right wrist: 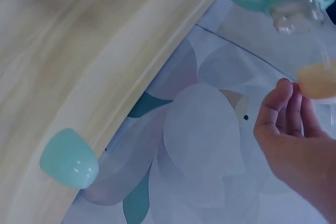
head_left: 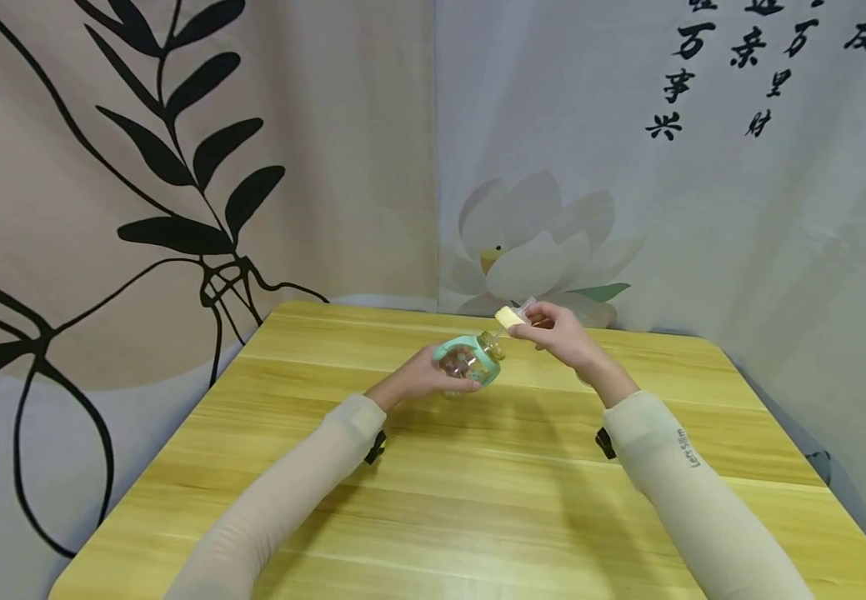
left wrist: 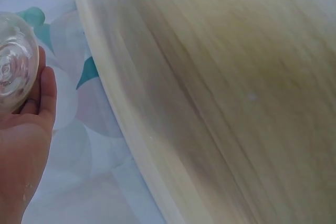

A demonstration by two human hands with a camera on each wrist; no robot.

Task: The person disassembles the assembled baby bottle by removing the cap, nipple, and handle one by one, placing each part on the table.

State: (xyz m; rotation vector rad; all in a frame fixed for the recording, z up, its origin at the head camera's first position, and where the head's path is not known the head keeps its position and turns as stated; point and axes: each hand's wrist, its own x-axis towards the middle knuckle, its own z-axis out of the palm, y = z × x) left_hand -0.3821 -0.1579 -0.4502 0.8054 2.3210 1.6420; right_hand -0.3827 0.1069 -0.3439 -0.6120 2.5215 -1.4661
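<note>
My left hand grips a clear baby bottle with mint green handles, tilted so its uncovered neck points up and to the right. The bottle's round clear base faces the left wrist camera. My right hand pinches a pale yellow bottle collar with a clear teat on its far side. From the collar a thin clear straw runs toward the bottle mouth, with a short gap between collar and neck. Both hands are raised above the table's far part.
A mint green dome-shaped cap sits near the far edge of the wooden table. Behind the table hangs a printed curtain with leaves, a lotus and writing.
</note>
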